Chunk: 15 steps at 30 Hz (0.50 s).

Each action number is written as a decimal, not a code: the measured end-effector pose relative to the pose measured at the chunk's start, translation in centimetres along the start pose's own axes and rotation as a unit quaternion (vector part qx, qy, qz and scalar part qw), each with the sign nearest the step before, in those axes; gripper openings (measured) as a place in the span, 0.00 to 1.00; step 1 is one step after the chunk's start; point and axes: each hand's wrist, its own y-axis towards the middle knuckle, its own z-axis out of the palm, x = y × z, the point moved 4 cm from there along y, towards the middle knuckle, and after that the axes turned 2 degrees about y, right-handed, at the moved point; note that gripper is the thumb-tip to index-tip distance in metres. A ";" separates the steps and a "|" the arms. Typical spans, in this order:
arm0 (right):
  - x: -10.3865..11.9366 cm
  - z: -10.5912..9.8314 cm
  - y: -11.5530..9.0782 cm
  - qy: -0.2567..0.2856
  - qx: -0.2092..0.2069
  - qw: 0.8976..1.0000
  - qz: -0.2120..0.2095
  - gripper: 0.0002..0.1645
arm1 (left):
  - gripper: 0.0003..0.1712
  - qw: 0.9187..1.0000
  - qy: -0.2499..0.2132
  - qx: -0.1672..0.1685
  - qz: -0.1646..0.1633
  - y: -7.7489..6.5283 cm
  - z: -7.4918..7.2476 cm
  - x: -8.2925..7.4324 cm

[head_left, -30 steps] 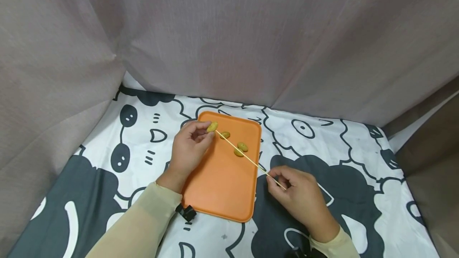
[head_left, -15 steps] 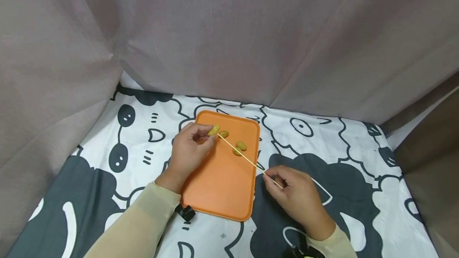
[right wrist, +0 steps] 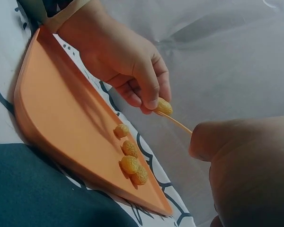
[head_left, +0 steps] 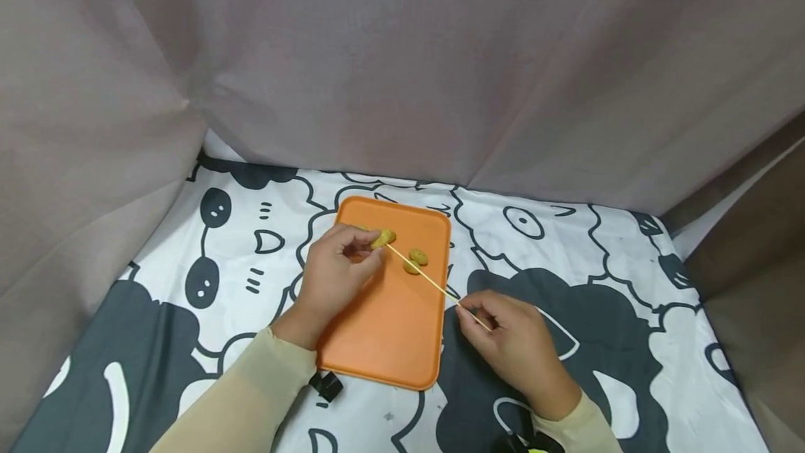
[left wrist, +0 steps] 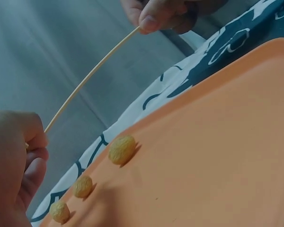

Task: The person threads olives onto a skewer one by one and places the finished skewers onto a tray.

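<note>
In the head view my left hand (head_left: 342, 261) holds a small wrinkled yellow-green fruit (head_left: 379, 241) by its fingertips, over the far part of an orange tray (head_left: 390, 327). My right hand (head_left: 512, 341), beyond the tray's right edge, pinches a thin bamboo skewer (head_left: 421, 271). The skewer runs up and left to the held fruit, its tip right at the fruit (right wrist: 164, 107) in the right wrist view. Between the hands the skewer (left wrist: 87, 78) is bowed in the left wrist view. How deep the tip sits in the fruit I cannot tell.
Several similar loose fruits (right wrist: 129, 164) lie along the tray's far right side, two of them (head_left: 418, 257) close together. A black-and-white cartoon-print cloth (head_left: 270, 215) covers the table. Grey-brown curtains (head_left: 352, 68) hang behind and at the sides.
My left hand with the fruit has moved slightly right and nearer, so its fruit now overlaps a loose one in the head view. My right hand has shifted slightly left with the skewer.
</note>
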 end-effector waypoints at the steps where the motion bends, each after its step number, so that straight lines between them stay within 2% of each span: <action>1: 0.0 0.0 0.0 0.003 -0.001 1.000 -0.004 0.16 | 0.15 1.000 0.002 0.002 0.000 -0.1 0.1 -0.2; 5: 0.0 0.2 0.0 0.009 -0.007 1.000 -0.013 0.17 | 0.15 1.000 0.003 0.014 0.004 -0.4 0.4 -0.9; 11: -0.2 0.4 -0.2 0.009 -0.011 1.000 -0.011 0.16 | 0.13 0.999 0.004 0.021 0.035 -0.9 0.9 -1.8; 15: -0.3 0.5 -0.3 0.013 -0.017 1.000 -0.012 0.16 | 0.14 0.999 0.015 0.033 0.038 -1.3 1.2 -2.2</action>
